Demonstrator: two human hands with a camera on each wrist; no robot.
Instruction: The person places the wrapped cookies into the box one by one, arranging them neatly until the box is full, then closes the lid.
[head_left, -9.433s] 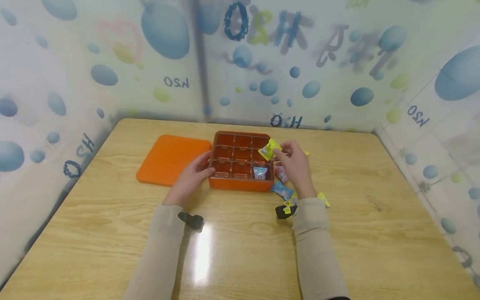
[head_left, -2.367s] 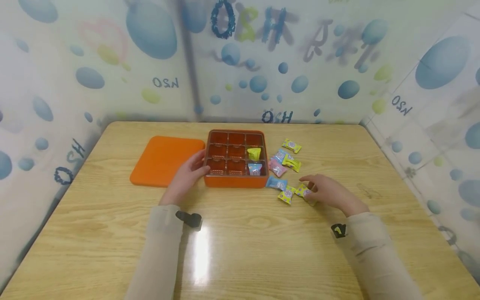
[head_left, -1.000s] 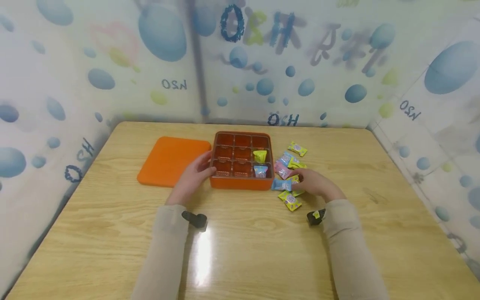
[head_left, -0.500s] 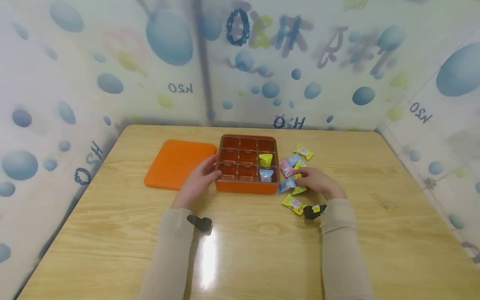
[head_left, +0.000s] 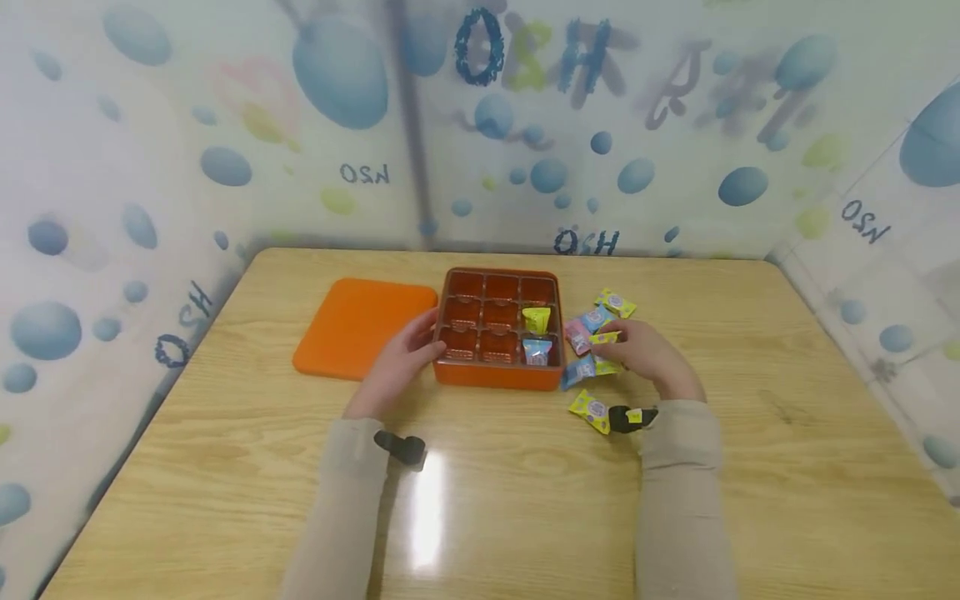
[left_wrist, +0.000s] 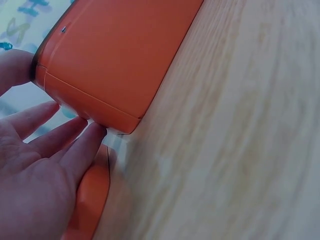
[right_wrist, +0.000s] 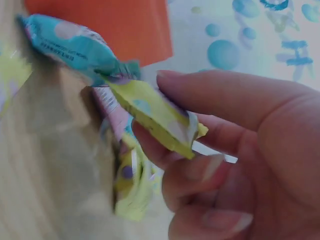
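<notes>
In the head view, my left hand [head_left: 397,367] holds the left front corner of an orange box [head_left: 495,377], thumb at its rim and fingertips against its side. The box is divided into several compartments. A yellow wrapped candy [head_left: 536,320] sits in the right middle one, and a blue wrapped candy [head_left: 537,352] in the right front one. My right hand [head_left: 648,354] is just right of the box, over loose candies. Seen from the right wrist, its thumb and fingers pinch a yellow wrapped candy [right_wrist: 150,110], with a blue candy [right_wrist: 75,45] close behind it.
Beside the box on the left lies an orange lid [head_left: 352,329]. Loose candies are to the right: a pink one [head_left: 577,336], a blue one [head_left: 578,372], a yellow one [head_left: 615,302] at the back and another yellow candy [head_left: 591,412] nearest the front. A patterned wall backs the wooden table [head_left: 495,500].
The yellow candy went into the right middle compartment. My right hand then moved left from the table's right to the loose candies and picked up another yellow one. My left hand stayed at the box.
</notes>
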